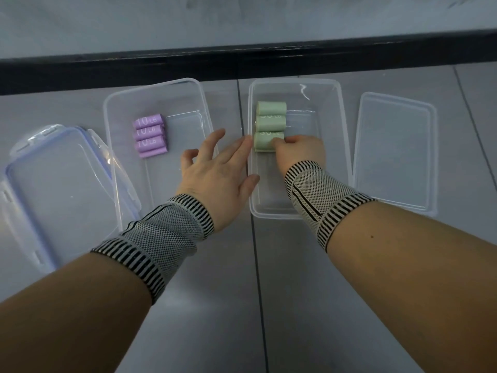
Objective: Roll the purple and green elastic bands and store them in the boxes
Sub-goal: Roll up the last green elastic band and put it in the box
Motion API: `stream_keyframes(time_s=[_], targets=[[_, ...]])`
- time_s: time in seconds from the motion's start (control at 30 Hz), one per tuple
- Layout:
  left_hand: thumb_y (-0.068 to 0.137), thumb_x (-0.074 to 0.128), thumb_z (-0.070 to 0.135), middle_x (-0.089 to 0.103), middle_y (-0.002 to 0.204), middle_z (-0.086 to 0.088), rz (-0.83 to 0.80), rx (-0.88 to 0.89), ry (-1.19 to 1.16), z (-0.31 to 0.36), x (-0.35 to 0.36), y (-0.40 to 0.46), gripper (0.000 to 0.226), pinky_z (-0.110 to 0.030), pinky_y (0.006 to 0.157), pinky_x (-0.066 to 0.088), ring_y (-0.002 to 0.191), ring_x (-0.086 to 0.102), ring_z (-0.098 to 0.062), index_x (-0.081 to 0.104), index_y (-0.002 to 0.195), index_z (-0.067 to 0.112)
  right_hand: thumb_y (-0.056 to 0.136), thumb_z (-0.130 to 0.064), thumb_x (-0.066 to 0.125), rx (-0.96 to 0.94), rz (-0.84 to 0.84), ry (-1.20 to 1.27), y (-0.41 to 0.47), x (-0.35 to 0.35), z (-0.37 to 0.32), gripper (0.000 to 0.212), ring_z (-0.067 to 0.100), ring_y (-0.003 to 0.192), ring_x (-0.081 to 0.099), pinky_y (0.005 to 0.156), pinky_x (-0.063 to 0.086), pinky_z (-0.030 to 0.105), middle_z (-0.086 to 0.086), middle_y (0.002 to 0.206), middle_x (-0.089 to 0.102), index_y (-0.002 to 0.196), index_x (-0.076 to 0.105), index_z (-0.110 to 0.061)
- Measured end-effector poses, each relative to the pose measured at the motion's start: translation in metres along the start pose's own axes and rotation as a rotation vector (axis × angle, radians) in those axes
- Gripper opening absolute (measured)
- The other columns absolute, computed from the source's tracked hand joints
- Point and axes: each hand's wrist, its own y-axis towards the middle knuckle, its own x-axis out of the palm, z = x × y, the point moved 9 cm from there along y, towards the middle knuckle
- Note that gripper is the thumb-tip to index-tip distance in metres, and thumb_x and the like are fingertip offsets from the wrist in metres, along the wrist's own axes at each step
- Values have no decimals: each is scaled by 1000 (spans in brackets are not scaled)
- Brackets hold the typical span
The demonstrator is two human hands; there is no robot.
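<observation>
Both forearms come in from the near edge, each with a striped knit wrist sleeve (320, 195), so the hands are the closest thing. Right hand (301, 150) is down inside the right box (338, 130), fingers curled onto the nearest green roll (267, 141), looks like it's nudging it snug against the other two green rolls (270, 115) so the row stays tight and nothing unrolls. All three sit along the left wall of that box, toward its far end, touching each other.

Left hand (215, 168) is holding nothing, fingers spread and relaxed, fingertips resting at the outer left wall of the green box. My guess is it's steadying the box so it doesn't slide while the roll gets pushed in.

Left box (113, 125) has the purple rolls (149, 135), four stacked side by side as far as I can count, "10 LB" printed on them, parked in the far-left part of the box. Plenty of bare floor left in both boxes.

Lids are both off: the clip-lock lid (53, 189) lies at the floor's left, partly under the purple box's edge, and the plain lid (392, 152) lies just right of the green box. Everything's on grey floor tiles (269, 305), no loose bands visible, so rolling seems about done.
</observation>
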Motion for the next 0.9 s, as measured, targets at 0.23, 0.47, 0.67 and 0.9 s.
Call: stream_keyframes(time_s=[0.23,0.47,0.67,0.9], targets=[[90,19,54,15,155,15,0,0,11,0,1,0,68,-48,108,16,143,-2,-19,4,150,25,87,-31,59,-32,-13,-53,0,1,-3,19,4,52,46,44,31,15,-3,68,58,83,68,-15],[89,19,54,15,156,12,6,1,-3,0,1,0,70,-49,108,16,143,-1,-20,6,150,23,84,-32,61,-48,-33,9,-3,1,-4,21,7,62,53,48,35,16,0,82,66,93,69,-15],[87,19,54,18,155,11,13,0,-7,0,1,0,71,-48,106,17,143,1,-20,10,150,21,86,-35,59,-55,-25,39,-4,-2,-6,31,12,77,57,55,38,19,-4,84,59,104,68,-12],[88,20,55,16,156,11,10,-2,-5,-1,2,1,71,-46,107,17,143,0,-19,7,150,21,87,-32,59,-54,-2,33,-6,-6,-7,32,24,91,65,74,50,31,11,100,70,98,69,-4]])
